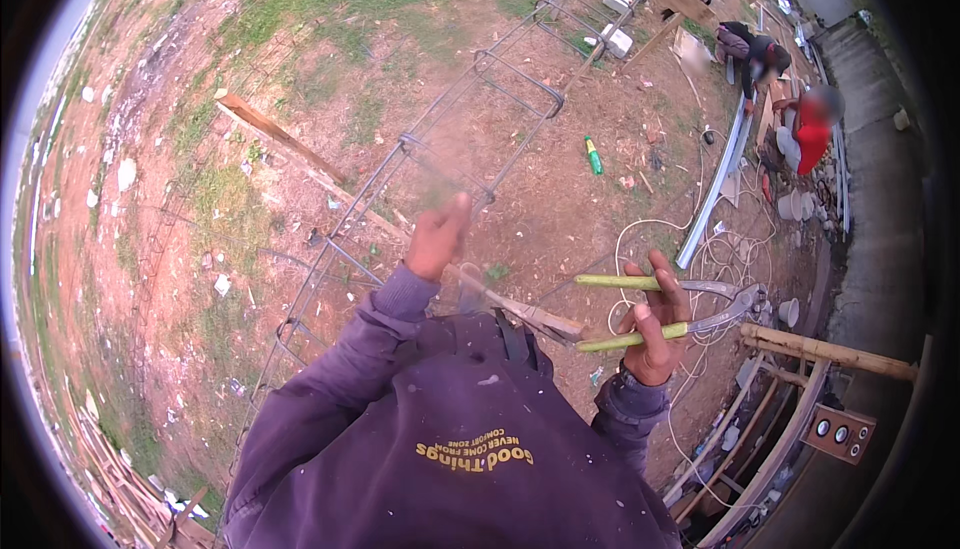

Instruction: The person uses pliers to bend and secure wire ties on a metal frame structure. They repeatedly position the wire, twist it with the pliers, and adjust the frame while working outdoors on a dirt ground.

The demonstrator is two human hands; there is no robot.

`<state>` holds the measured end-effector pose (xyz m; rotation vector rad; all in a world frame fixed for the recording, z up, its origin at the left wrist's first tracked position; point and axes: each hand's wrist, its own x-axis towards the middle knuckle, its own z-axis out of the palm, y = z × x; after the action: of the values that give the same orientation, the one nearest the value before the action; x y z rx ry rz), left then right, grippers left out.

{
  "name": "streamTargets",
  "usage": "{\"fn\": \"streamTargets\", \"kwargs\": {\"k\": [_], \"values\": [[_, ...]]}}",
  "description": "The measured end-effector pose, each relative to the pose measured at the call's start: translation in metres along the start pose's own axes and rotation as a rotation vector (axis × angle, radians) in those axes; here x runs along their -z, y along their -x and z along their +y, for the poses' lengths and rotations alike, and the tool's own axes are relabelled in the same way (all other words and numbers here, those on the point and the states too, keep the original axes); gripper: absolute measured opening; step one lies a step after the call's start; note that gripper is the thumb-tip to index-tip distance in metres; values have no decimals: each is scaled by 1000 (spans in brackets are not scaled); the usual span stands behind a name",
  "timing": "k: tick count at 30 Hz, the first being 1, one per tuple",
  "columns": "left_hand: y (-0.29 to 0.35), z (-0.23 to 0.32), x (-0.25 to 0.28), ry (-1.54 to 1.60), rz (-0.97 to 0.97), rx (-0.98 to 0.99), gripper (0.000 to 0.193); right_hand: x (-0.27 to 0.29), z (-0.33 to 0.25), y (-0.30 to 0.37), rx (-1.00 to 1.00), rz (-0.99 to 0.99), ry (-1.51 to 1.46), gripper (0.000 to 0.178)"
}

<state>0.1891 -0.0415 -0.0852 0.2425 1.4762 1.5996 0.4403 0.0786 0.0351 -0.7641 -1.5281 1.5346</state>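
Note:
My right hand [655, 324] holds a pair of pincers [720, 321] with yellow-green handles and a grey metal head. The handles stand spread apart, with the head pointing right. My left hand [440, 238] is closed and slightly blurred beside a long steel rebar cage [404, 140]. Its fingertips are close to a corner of one of the square stirrups; what they pinch, if anything, cannot be made out. The cage runs diagonally from the lower left to the top, raised in front of me.
Under the cage lies a wooden beam [275, 133]. A green bottle [593, 156] rests on the dirt. At right are long metal channels [716, 194], a tangled white cable [640, 221], buckets [794, 206], a timber frame [800, 342] and a speaker box [839, 434]. Two people crouch beyond, one in red [813, 139].

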Motion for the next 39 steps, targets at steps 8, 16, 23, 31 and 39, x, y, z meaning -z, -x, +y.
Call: {"fn": "streamTargets", "kwargs": {"k": [8, 16, 23, 31, 39], "values": [[35, 20, 17, 382, -31, -144, 36, -59, 128, 61, -141, 70, 178, 46], [72, -18, -1, 309, -113, 76, 36, -53, 194, 97, -184, 85, 884, 56], [83, -55, 9, 121, -110, 137, 33, -48, 212, 117, -195, -44, 1114, 53], [104, -49, 4, -292, -286, 128, 29, -38, 135, 119, -42, 70, 864, 39], [134, -24, -18, -167, -513, 114, 32, -47, 97, 110, 244, -290, 502, 29]]}}
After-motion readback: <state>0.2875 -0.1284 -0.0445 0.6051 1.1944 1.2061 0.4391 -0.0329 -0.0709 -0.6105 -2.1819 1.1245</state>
